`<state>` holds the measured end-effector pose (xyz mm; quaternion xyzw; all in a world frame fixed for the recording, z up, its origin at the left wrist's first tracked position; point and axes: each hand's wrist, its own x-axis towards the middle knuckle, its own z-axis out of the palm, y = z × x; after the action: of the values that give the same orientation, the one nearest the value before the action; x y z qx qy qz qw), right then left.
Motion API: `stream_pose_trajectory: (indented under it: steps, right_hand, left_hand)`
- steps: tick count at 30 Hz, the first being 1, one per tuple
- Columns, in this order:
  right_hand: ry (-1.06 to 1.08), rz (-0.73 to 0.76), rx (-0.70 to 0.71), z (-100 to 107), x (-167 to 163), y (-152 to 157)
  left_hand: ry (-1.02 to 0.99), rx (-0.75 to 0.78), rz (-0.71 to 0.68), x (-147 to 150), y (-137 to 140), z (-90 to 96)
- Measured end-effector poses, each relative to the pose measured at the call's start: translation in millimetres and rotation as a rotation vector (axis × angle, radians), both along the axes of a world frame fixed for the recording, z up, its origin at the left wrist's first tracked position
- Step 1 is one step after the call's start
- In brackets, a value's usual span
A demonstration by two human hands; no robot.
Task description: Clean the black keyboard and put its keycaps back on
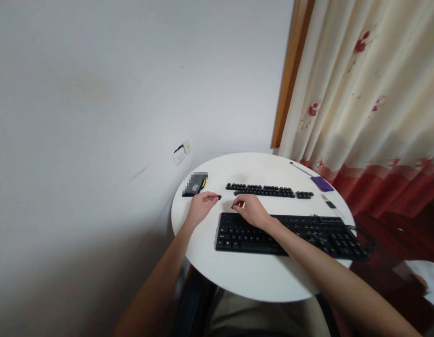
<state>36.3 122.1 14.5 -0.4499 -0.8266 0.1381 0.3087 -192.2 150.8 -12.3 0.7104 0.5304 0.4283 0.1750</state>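
Note:
My left hand point(203, 206) pinches a small black keycap point(219, 197) between thumb and fingertips above the white table. To its right, my right hand point(251, 210) is closed at the fingertips on a tiny dark piece point(232, 206), which looks like another keycap. Under my right hand and forearm lies a black keyboard point(245, 238). Its near rows carry keys, while the upper left part looks bare; my arm hides some of the middle. Beyond my hands, loose black keycaps point(264, 190) stand in rows, with a smaller group point(304, 194) at their right end.
On the round white table point(259, 278), a dark box with a yellow patch point(194, 184) sits at the left. A brush point(329, 204) and a purple cloth point(322, 183) lie at the right. The keyboard's coiled cable point(364, 236) hangs near the right edge. Wall and curtain border the table.

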Motion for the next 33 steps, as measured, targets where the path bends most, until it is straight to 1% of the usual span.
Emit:
stream_pose_trajectory:
  steps: [2,4,6,9,14,25,33]
  right_hand:
    - [0.142,0.016,-0.073,-4,6,-11]
    - [0.225,0.036,-0.134,-9,7,-19]
    - [0.256,0.054,-0.173,-16,6,-24]
    - [0.268,0.078,-0.204,-26,1,-30]
    - [0.277,0.095,-0.236,-34,0,-31]
    - [0.281,0.083,-0.231,-33,0,-30]
    - [0.276,0.086,-0.212,-36,-2,-30]
  left_hand:
    - [-0.031,-0.031,-0.048,-2,-22,-2.0]
    - [-0.059,-0.084,-0.113,-2,-44,-5.4]
    - [-0.061,-0.119,-0.153,-1,-61,-9.3]
    - [-0.048,-0.114,-0.159,2,-75,-14.8]
    - [-0.065,-0.084,-0.172,6,-78,-20.2]
    - [-0.039,-0.072,-0.155,3,-77,-21.4]
    - [0.011,0.028,-0.219,4,-77,-21.6]
